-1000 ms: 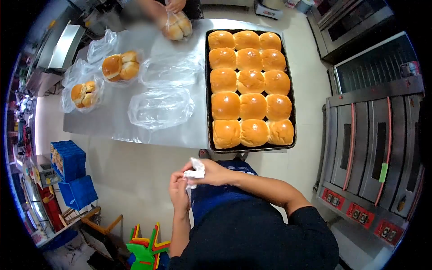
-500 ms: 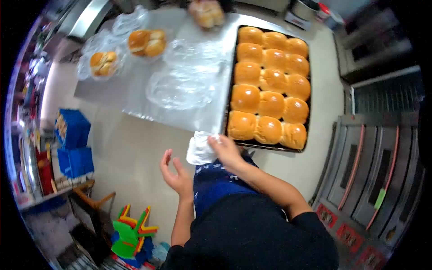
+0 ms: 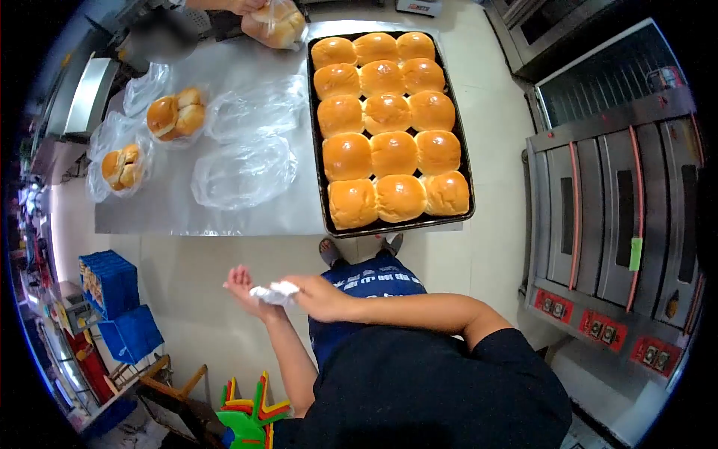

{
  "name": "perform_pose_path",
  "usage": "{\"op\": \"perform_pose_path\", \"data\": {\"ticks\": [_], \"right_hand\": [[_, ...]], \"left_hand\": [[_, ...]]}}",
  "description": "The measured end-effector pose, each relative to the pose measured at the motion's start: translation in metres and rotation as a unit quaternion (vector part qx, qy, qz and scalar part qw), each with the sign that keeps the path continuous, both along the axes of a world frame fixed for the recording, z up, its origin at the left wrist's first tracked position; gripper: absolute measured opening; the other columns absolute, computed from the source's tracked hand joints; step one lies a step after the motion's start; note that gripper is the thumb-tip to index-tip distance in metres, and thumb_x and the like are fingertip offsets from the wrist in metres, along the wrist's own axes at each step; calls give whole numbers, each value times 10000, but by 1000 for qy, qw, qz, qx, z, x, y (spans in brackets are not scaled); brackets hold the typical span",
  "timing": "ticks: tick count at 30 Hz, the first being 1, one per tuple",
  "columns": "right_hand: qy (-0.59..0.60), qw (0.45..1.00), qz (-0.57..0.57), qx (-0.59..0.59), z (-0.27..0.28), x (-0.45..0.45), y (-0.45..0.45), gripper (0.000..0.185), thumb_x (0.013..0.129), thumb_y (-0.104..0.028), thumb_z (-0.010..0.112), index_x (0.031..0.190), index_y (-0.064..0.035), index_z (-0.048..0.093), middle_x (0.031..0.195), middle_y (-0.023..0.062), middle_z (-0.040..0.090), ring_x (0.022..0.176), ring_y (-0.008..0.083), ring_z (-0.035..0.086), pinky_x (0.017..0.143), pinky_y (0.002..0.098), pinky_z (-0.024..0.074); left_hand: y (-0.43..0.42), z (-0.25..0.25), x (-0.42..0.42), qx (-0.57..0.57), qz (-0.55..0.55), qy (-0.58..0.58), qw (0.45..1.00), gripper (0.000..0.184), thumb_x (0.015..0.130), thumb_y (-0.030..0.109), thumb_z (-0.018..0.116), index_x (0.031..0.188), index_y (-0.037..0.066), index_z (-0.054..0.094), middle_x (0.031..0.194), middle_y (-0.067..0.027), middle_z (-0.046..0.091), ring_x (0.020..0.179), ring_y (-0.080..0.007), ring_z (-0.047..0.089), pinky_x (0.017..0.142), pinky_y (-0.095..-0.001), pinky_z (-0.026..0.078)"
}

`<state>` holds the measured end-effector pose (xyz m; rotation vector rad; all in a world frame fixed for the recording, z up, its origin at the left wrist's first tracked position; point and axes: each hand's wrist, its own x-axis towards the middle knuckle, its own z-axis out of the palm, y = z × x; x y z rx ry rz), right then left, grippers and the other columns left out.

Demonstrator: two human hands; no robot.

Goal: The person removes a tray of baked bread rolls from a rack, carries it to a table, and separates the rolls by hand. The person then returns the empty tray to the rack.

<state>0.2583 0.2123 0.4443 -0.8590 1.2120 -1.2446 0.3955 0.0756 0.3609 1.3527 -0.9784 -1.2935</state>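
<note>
My right hand (image 3: 321,298) is closed on a crumpled white tissue (image 3: 274,293), which it presses against the wrist or palm of my left hand (image 3: 245,288). The fingers of my left hand are spread and hold nothing. Beyond both hands, a black tray (image 3: 400,224) of glossy buns (image 3: 393,153) lies on the metal table (image 3: 149,218). Clear plastic bags (image 3: 245,172) lie flat left of the tray. Two bagged portions of buns, one nearer (image 3: 122,167) and one farther (image 3: 176,114), sit at the table's left.
At the table's far side another person's hand (image 3: 243,6) holds a bag of buns (image 3: 275,24). Ovens (image 3: 606,217) stand on the right. Blue crates (image 3: 111,283) are at the left, with stacked coloured stools (image 3: 250,419) at the lower left.
The tissue, spread out half a second ago, is now bunched and has moved left and down onto my left wrist area. The camera view has shifted. The other person's bag appears nearer the tray.
</note>
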Motion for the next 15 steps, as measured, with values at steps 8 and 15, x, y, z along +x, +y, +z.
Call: {"op": "perform_pose_path", "data": {"ticks": [8,15], "right_hand": [[-348,922,-17,171,-35,30,-12,611,1104,-516,446,1531,-80,472,1443,89,537,1313,169,475,1096,365,385],[-274,959,33,-65,3,-3,-14,737,1092,-579,361,1572,-19,386,1678,177,293,1563,293,239,1263,437,187]], "left_hand": [[51,16,-8,-272,-285,-184,901,599,1088,513,438,1164,-42,650,1081,-154,684,1007,-275,644,965,-408,505],[-9,-10,14,211,-253,323,887,492,1061,522,510,985,55,643,923,-110,664,856,-261,657,845,-395,558]]}}
